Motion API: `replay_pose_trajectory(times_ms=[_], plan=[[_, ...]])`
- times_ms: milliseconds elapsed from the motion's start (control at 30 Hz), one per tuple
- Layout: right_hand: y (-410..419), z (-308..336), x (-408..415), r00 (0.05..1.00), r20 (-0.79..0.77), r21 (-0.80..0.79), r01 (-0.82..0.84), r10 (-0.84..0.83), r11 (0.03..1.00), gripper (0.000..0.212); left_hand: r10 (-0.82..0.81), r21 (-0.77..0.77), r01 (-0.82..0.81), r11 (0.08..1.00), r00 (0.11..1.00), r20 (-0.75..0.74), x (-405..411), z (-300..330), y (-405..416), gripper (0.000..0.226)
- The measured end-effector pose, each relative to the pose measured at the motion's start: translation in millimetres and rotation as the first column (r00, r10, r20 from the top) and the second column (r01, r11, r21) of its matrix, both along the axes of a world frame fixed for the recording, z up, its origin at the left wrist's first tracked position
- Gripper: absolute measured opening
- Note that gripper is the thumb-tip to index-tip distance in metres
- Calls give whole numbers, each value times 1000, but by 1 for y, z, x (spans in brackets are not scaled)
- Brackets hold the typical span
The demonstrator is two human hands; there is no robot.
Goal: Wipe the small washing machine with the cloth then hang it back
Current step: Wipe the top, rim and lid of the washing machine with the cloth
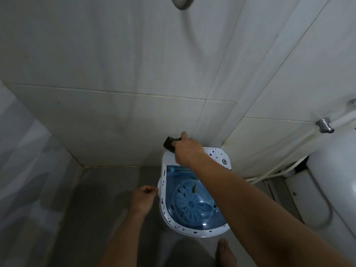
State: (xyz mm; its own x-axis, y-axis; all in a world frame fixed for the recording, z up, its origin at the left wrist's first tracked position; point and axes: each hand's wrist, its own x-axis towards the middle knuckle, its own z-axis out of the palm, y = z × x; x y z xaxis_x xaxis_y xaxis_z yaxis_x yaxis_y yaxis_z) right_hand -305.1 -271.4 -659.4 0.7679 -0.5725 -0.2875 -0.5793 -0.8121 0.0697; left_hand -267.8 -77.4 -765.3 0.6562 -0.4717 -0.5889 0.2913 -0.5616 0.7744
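A small white washing machine (165, 191) with a blue see-through lid stands on the floor against the tiled wall. Dark specks dot its white rim. My right hand (187, 153) is over the machine's back left corner, closed around a dark cloth (169, 144) that sticks out to the left of the fingers. My left hand (143, 197) is beside the machine's left rim, fingers curled, fingertips touching or almost touching the edge.
A toilet (327, 189) stands close on the right, with a hose and pipe fitting (325, 125) on the wall above it. A shower head (182, 1) hangs at top centre. My bare foot (224, 251) is in front of the machine. Grey floor lies to the left.
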Motion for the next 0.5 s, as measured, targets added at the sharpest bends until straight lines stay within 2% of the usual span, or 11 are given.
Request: replay_pose_trajectory(times_ms=[100, 167, 267, 333, 400, 500], plan=[[18, -2, -5, 985, -97, -23, -145, 142, 989, 49, -7, 3, 7, 1000, 1000, -8, 0, -2, 0, 11], [22, -8, -5, 968, -145, 27, -202, 203, 979, 49, 1, -2, -1, 1000, 1000, 2, 0, -3, 0, 13], [6, -3, 1, 983, -91, 257, -134, 162, 957, 48, 8, -1, -8, 1000, 1000, 9, 0, -2, 0, 13], [-8, 5, 3, 999, 30, 314, -38, 30, 949, 45, -7, 10, 7, 1000, 1000, 1, 0, -2, 0, 10], [-16, 6, 2, 993, 104, 223, 37, -62, 974, 45, -23, 20, 23, 1000, 1000, 6, -1, -2, -1, 9], [-4, -3, -5, 998, 49, 79, 32, -36, 996, 48, -27, 22, 27, 999, 999, 21, 0, -2, -1, 11]])
